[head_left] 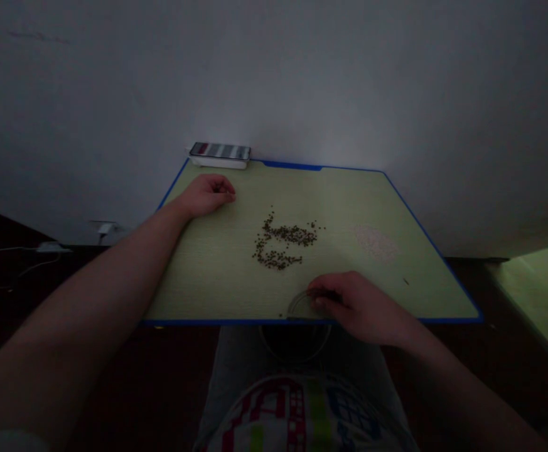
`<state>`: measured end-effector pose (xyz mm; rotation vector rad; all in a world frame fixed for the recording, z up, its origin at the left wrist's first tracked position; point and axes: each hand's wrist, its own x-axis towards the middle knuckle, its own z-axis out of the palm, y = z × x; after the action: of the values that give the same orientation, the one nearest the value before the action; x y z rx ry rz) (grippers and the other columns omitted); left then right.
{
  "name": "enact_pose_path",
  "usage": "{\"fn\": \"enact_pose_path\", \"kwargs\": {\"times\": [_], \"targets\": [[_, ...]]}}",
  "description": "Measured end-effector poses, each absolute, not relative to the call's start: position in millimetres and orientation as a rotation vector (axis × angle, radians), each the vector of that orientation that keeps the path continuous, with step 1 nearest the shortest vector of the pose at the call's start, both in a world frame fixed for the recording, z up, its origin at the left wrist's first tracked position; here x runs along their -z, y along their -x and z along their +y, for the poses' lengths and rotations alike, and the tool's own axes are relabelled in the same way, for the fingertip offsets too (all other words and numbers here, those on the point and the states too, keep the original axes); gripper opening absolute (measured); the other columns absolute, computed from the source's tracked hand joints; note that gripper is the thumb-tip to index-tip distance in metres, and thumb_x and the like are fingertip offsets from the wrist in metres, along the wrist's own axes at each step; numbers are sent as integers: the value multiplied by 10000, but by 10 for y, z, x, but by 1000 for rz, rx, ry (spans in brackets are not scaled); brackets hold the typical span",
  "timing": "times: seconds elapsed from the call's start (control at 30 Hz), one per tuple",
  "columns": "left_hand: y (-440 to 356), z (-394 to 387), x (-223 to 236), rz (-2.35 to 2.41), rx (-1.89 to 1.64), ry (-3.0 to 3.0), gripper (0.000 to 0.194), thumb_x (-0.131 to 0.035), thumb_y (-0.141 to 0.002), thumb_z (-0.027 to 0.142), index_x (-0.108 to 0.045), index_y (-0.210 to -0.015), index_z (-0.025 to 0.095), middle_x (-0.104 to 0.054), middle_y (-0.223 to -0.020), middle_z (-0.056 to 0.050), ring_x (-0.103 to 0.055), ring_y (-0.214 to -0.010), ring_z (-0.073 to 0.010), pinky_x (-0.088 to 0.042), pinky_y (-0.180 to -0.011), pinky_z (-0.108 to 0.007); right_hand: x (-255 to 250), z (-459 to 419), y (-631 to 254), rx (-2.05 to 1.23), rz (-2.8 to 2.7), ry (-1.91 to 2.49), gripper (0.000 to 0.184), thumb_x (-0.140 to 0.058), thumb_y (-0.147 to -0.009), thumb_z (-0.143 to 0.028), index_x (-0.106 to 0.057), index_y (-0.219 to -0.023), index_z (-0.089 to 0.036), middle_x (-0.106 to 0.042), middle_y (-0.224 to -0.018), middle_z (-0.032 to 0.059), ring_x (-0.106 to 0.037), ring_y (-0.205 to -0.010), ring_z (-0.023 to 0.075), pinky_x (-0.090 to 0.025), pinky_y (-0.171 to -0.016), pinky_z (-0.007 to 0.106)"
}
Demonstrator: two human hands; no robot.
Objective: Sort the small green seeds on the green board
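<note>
My right hand (349,304) is closed on a clear half-round plastic piece that looks like a protractor (296,306), at the near edge of the folding table (198,282). Its straight side lies along that edge; the part under my fingers is hidden. My left hand (208,194) rests at the far left of the tabletop, fingers loosely curled with a gap to the thumb. Nothing held shows in it. Between my hands, small dark brown seeds or beans (290,235) lie scattered in two rough bands. Paler small grains (376,243) form a patch on the right.
A phone (220,150) lies on a white box (217,162) at the back left corner, against the wall (311,81). Under the near edge, a dark round container (295,344) sits between my legs. A charger with cables (104,227) is at left.
</note>
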<state>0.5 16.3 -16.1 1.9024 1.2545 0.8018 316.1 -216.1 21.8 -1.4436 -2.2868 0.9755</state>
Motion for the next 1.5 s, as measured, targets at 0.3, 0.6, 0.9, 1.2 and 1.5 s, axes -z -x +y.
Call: {"fn": "enact_pose_path", "kwargs": {"times": [0.3, 0.6, 0.9, 1.2, 1.5], "targets": [[13, 181, 185, 1241, -809, -1907, 183, -708, -663, 307, -642, -763, 168, -496, -542, 30, -441, -515, -102, -323, -504, -242, -169, -2058, -3078, -949, -2230, 1390, 213, -573, -856, -93, -727, -952, -206, -763, -900, 15, -684, -793, 162, -505, -704, 280], [3, 182, 179, 1245, -793, -1886, 176, -705, -661, 300, -642, -772, 177, -490, -552, 32, -443, -521, -105, -328, -513, -247, -236, -1996, -2835, -997, -2415, 1293, 213, -579, -862, -76, -734, -953, -191, -765, -916, 35, -676, -820, 170, -481, -727, 277], [2, 183, 183, 1216, -813, -1899, 194, -705, -655, 320, -638, -757, 169, -497, -543, 35, -439, -511, -92, -327, -492, -227, -171, -2219, -3229, -844, -2275, 1326, 202, -545, -906, -147, -723, -972, -216, -764, -881, 27, -696, -770, 172, -538, -680, 286], [-7, 169, 167, 1231, -821, -1904, 202, -711, -648, 319, -641, -753, 161, -493, -536, 38, -434, -496, -90, -321, -488, -228, 69, -2151, -3497, 4, -2329, 1123, 266, -511, -915, -89, -723, -1049, -176, -782, -940, 75, -692, -838, 223, -585, -773, 389], [-4, 164, 159, 1211, -828, -1882, 212, -720, -632, 331, -640, -741, 169, -487, -513, 44, -425, -476, -91, -306, -472, -228, 156, -2091, -3400, 191, -2362, 1142, 298, -512, -901, -77, -737, -1081, -154, -788, -1017, 97, -697, -875, 245, -598, -800, 424]]}}
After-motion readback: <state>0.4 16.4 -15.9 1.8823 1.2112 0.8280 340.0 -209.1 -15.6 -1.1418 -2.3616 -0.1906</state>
